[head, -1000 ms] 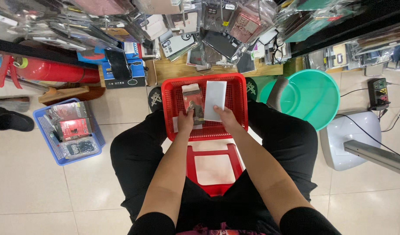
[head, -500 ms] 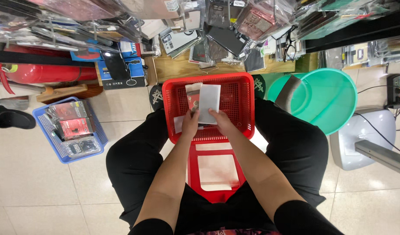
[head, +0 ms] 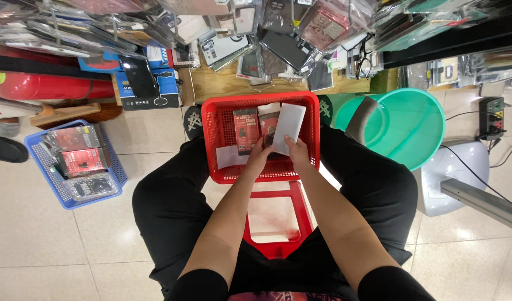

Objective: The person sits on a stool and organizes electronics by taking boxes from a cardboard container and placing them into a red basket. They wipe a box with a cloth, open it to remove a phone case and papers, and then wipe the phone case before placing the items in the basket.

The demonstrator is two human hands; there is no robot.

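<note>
The right hand (head: 296, 151) is closed on a flat white packet (head: 289, 127), holding it tilted above the red basket (head: 218, 158) near its far right corner. The left hand (head: 259, 157), just beside it, grips a red and black packet (head: 268, 129) by its lower edge. Another dark packet (head: 246, 130) lies in the basket's middle, a white slip (head: 231, 157) toward its near left corner. The basket sits on a red stool (head: 275, 248) between the person's knees. A blue basket (head: 44, 179) of packets stands well to the left, a green basin (head: 412, 125) to the right.

Red plastic mesh basket (head: 217, 139), matt white card packet (head: 289, 125), glossy tiled floor (head: 55, 245)
</note>
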